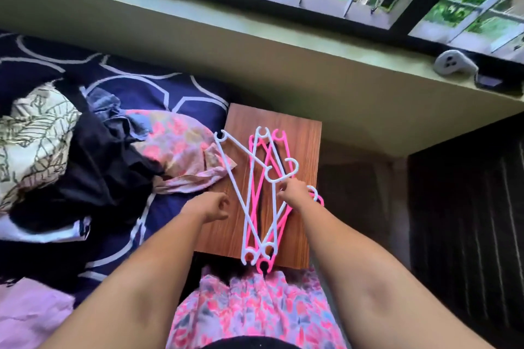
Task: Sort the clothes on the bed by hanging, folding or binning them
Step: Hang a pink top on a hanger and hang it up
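Seems to pinch a white hanger (283,177) just below its hook with the right hand (295,194), at the right side of a crossed heap of pink and white hangers (253,201) on the small wooden desk (306,144). Holds the left hand (215,207) above the desk's left edge, fingers loosely curled, gripping nothing.

Likely to snag here: with hooks and arms interlocked, lifting one could drag the others along or tip them off the near edge, already overhung by several ends. Could also catch the corner of the floral pink garment (181,144), lying on the desk's left edge and touching the leftmost hanger. Safer to steady the heap with the free hand before lifting.

Not yet sorted, by the look of it: clothes in a loose pile on the bed (158,93), left of the desk, with a black garment (107,173) in the middle, the floral one to its right, a blue-grey garment (110,110) beyond, and a lilac cloth (31,312) at near left. Cannot tell whether the leaf-print cream piece (37,133) at far left is a pillow or clothing.

No bin, basket or hanging rail in view, so nothing to report inside one.
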`<state>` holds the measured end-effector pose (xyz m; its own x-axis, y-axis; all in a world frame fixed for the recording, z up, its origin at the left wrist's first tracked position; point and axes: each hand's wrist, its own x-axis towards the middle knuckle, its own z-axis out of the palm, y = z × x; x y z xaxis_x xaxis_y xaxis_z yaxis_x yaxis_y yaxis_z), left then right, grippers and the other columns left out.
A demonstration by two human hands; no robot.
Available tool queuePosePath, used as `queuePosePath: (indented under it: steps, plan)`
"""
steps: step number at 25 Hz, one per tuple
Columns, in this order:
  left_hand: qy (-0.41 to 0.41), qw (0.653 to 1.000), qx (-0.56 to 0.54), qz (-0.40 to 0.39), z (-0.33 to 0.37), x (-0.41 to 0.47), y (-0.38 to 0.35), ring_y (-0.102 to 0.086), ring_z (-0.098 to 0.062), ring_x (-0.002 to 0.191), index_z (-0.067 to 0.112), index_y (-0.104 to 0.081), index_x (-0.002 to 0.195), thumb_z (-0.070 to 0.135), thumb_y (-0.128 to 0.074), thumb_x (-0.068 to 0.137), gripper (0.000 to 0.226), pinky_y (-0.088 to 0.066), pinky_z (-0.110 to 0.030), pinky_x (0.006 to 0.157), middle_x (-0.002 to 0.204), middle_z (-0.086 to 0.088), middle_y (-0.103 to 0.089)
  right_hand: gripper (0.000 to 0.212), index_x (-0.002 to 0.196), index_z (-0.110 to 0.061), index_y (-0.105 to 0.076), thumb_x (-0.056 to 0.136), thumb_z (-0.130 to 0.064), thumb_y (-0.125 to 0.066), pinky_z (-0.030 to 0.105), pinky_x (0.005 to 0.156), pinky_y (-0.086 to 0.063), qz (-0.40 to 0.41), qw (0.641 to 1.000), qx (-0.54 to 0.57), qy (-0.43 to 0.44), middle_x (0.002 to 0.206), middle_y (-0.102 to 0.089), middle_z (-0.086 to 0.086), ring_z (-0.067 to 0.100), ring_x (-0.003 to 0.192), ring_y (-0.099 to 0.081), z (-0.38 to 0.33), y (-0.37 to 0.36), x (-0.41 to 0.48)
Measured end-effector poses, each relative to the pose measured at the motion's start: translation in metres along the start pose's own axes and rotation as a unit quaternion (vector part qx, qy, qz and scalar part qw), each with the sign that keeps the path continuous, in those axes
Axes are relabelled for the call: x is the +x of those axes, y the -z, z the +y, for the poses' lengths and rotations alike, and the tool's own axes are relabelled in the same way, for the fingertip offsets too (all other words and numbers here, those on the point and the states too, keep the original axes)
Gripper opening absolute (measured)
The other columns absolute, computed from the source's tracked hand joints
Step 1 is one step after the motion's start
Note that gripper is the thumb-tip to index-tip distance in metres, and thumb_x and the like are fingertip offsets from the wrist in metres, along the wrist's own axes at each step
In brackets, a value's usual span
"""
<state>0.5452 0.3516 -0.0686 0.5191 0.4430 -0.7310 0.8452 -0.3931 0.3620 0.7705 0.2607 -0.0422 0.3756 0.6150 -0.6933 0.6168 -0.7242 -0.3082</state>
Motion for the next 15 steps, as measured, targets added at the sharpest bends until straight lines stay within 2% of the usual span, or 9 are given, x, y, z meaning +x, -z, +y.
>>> queuePosePath:
  steps: [5,9,15]
  plan:
    - [0.006,0.999,-0.051,-0.017,-0.016,0.023,-0.023,-0.058,-0.015,0.107,0.023,-0.061,0.122,0.036,-0.071,0.081,0.045,-0.046,-0.027,0.091,0.115,0.003,-0.064,0.024,0.109,0.0,-0.06,0.086,-0.003,-0.057,0.029,0.072,-0.04,0.029,0.991,0.107,-0.074,0.108,-0.064,0.019,0.034,0.103,-0.06,-0.003,-0.029,0.027]
    - [0.004,0.997,-0.066,-0.028,-0.029,0.03,-0.029,-0.06,-0.013,0.101,0.025,-0.063,0.117,0.036,-0.073,0.079,0.041,-0.048,-0.028,0.089,0.107,0.005,-0.064,0.035,0.12,-0.004,-0.054,0.085,-0.005,-0.057,0.032,0.081,-0.045,0.042,0.979,0.162,-0.119,0.112,-0.062,0.018,0.035,0.106,-0.059,-0.009,-0.055,0.035]
    - [0.015,0.996,-0.08,-0.025,-0.047,0.021,-0.008,-0.06,-0.012,0.096,0.026,-0.064,0.113,0.035,-0.074,0.078,0.038,-0.048,-0.031,0.091,0.096,0.009,-0.06,0.032,0.121,-0.01,-0.058,0.09,-0.006,-0.052,0.03,0.079,-0.043,0.067,0.978,0.161,-0.115,0.113,-0.064,0.015,0.034,0.104,-0.059,-0.027,-0.041,0.03]
